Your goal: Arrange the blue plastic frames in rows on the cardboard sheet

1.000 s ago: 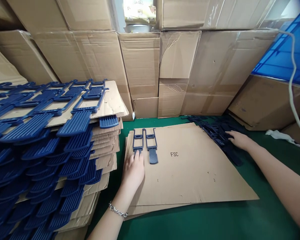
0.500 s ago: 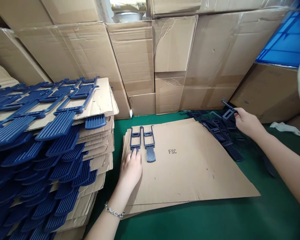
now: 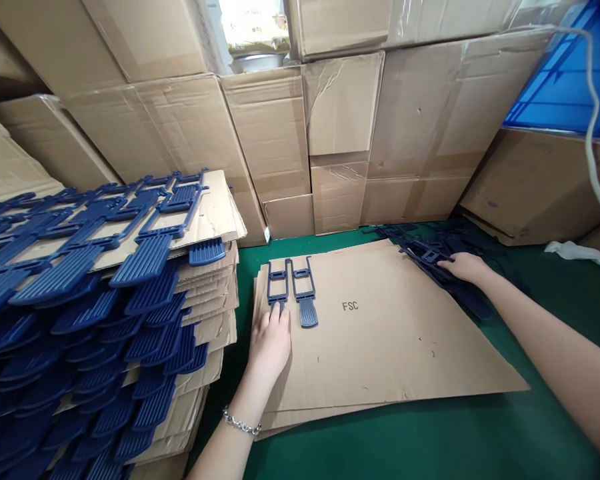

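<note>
My left hand point(image 3: 271, 340) is at the cardboard sheet's left side, its fingers closed over the lower tab of a dark blue plastic frame point(image 3: 279, 283), hiding most of that tab. Just right of it lies a second blue frame point(image 3: 307, 312), flat, with its ribbed tab toward me. Both rest on the top cardboard sheet point(image 3: 380, 353), which is printed "FSC". Off to the right, my right hand point(image 3: 465, 268) grips a blue plastic frame point(image 3: 431, 255) low over a tangled pile of similar dark parts point(image 3: 473, 303). Its outline merges with the pile.
On the left rises a tall stack of cardboard layers point(image 3: 213, 293) with blue frames between them, ribbed tabs sticking out. Cardboard boxes point(image 3: 267, 133) wall off the back of the green table point(image 3: 410, 440). A white cable point(image 3: 591, 127) hangs at the right.
My right hand has moved left and down with the frame, from above the pile to close against it. My left hand stays on its frame. The view has shifted slightly.
</note>
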The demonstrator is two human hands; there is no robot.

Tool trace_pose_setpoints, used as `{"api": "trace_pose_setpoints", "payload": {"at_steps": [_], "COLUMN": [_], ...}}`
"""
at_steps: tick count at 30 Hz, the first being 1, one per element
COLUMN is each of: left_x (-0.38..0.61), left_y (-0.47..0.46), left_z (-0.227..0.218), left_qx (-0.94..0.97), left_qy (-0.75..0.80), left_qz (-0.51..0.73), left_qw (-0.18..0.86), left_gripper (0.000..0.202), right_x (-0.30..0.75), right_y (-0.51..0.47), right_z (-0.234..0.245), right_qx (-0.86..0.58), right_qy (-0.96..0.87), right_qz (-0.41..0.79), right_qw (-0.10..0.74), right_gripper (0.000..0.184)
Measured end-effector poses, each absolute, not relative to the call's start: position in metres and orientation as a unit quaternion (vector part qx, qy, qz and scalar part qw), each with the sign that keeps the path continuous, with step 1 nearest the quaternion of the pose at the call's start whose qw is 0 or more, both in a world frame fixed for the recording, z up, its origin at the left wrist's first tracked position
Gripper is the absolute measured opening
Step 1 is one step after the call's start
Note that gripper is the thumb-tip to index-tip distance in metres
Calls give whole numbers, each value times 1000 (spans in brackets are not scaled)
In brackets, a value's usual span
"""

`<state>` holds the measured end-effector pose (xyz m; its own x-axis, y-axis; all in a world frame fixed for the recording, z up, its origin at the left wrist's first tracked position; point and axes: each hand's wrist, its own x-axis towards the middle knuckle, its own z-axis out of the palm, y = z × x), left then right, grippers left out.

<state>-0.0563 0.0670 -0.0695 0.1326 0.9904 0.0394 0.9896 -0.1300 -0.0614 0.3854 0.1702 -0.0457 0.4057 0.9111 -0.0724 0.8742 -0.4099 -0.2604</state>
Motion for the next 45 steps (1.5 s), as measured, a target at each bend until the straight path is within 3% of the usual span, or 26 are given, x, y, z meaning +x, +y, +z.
{"api": "trace_pose_setpoints", "payload": {"at_steps": [7,11,13,16,21,25,29,33,40,45], "left_x": [-53,-41,-32,-14,18,36,47,64,103,102], "left_y": [56,26,11,-5,-10,-2,5,9,15,20], "left_z": [-55,-28,-17,-9,-18,-37,-54,-55,-56,-64], "left_qx": [-750,-780,-806,-855,-901,-909,-903,-891,-805,-848], "left_qy": [-660,-592,-549,-496,-410,-408,-425,-445,-592,-529], "left_qz": [9,-138,-184,-149,-78,-75,-63,-93,-24,-4], "left_qw": [44,147,124,11,-117,-45,10,-8,-35,-9], "left_gripper": [49,48,47,45,40,36,32,25,63,46], "right_x": [373,347,327,294,246,218,208,220,253,259], "right_y": [149,119,105,93,96,99,94,87,82,84], "right_z": [-11,20,32,35,-14,-59,-77,-75,-59,-56], "right_qx": [-796,-786,-766,-716,-672,-640,-629,-594,-534,-516], "right_qy": [-579,-587,-597,-590,-552,-489,-404,-330,-177,-122], "right_qz": [91,7,-16,71,283,423,474,476,555,580], "right_qw": [150,194,238,366,404,414,466,559,613,619], "right_gripper": [16,16,15,15,18,24,24,25,18,14]}}
